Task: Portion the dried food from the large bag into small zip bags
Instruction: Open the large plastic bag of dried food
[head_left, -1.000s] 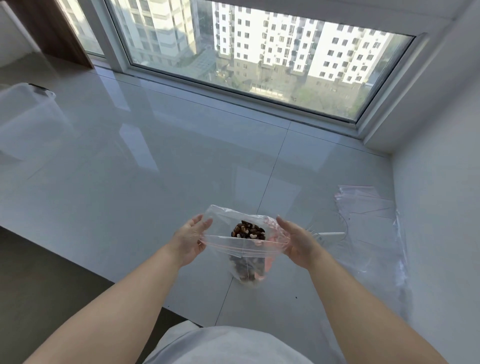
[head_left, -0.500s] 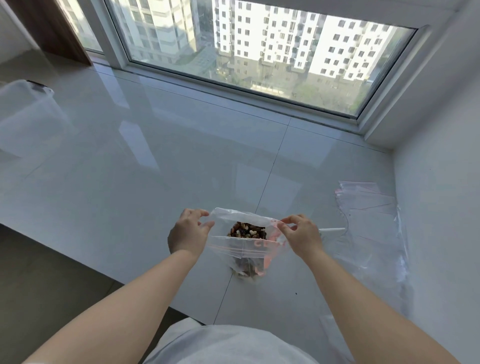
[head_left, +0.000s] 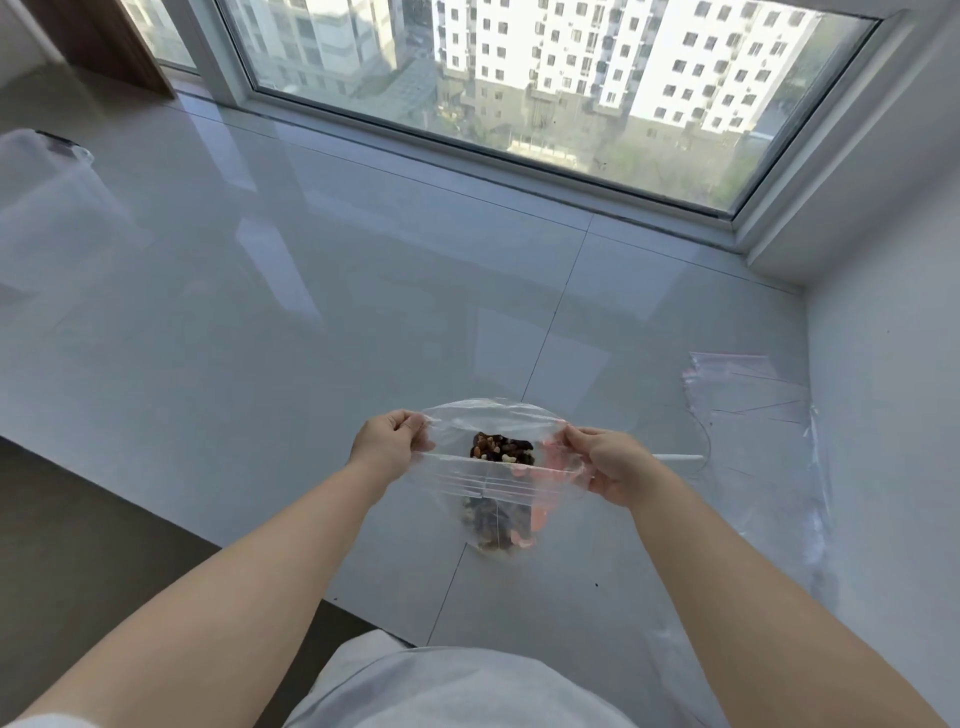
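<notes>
Over glossy white tiles (head_left: 363, 312), both hands, left (head_left: 387, 441) and right (head_left: 605, 467), pinch the zip bag (head_left: 493, 483) mouth's opposite ends.

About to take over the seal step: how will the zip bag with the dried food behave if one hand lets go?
The zip bag is thin clear film, so its mouth would probably flop. The dried food sits low, so it would likely swing bottom-heavy. The left hand and right hand pinch its top corners.
</notes>
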